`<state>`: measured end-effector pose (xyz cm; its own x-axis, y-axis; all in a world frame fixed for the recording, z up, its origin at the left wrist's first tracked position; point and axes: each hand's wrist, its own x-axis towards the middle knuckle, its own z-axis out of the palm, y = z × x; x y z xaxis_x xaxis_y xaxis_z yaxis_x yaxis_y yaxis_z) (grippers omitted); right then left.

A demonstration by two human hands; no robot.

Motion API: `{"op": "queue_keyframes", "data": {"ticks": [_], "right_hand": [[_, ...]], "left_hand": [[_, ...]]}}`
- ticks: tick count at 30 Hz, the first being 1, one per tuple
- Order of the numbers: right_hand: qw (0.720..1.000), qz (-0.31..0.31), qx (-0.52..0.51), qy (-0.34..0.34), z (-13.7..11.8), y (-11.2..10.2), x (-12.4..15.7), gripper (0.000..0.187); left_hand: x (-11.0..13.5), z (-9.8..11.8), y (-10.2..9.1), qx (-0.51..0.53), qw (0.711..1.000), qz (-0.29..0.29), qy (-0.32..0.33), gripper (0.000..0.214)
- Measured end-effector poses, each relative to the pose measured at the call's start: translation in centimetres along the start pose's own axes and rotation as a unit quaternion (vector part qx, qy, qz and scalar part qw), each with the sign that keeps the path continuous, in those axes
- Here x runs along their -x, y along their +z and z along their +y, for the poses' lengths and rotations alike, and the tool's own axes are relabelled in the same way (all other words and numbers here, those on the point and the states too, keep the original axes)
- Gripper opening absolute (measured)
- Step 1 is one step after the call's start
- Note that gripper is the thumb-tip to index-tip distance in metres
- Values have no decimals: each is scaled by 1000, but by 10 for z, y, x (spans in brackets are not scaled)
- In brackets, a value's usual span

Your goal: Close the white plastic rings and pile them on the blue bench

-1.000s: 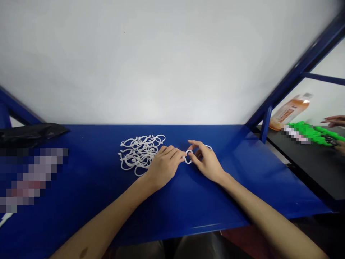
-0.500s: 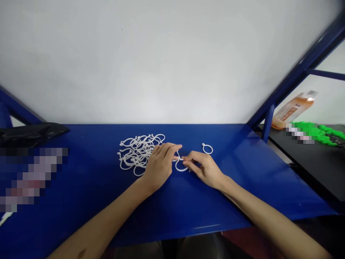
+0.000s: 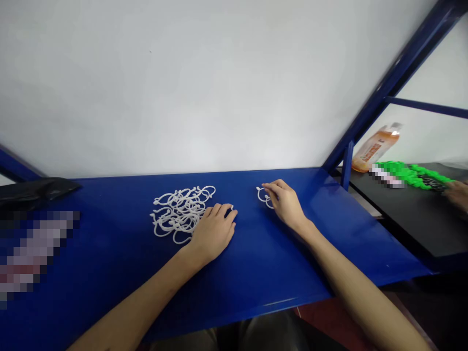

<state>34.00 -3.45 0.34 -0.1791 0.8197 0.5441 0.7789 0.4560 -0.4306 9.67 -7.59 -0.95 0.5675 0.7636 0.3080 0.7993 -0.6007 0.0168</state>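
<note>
Head view: right hand [image 3: 287, 204] pinches white ring [image 3: 259, 196] between its fingers [image 3: 269, 187]; cannot tell what left hand [image 3: 213, 231] holds.

From here I see a tangled pile of white rings [image 3: 179, 217] on the blue worktop [image 3: 234, 282]. Just right of the pile, the left hand [image 3: 214, 231] is palm down over its edge (a white tip [image 3: 231, 208] peeks out by the fingers). Farther right of the pile, I see the right hand [image 3: 288, 204] pinching a white ring [image 3: 259, 196]. Well left of the pile lies black plastic [image 3: 42, 191]; far right of it, a bottle [image 3: 376, 148] leans near green pieces [image 3: 395, 171].
</note>
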Motion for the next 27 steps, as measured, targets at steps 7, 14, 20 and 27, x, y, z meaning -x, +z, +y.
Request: {"op": "queue_keyframes", "data": {"ticks": [7, 14, 20, 27], "right_hand": [[978, -82, 114, 152, 20, -4, -4, 27], [994, -3, 100, 33, 5, -1, -1, 20], [987, -139, -58, -53, -30, 10, 11, 18], [965, -238, -39, -106, -43, 12, 20, 27]], "left_hand": [[2, -4, -7, 56, 998, 6, 35, 37], [1, -16, -2, 58, 998, 8, 39, 48], [-3, -10, -8, 35, 999, 5, -2, 11], [-3, -13, -10, 52, 998, 34, -22, 16]]}}
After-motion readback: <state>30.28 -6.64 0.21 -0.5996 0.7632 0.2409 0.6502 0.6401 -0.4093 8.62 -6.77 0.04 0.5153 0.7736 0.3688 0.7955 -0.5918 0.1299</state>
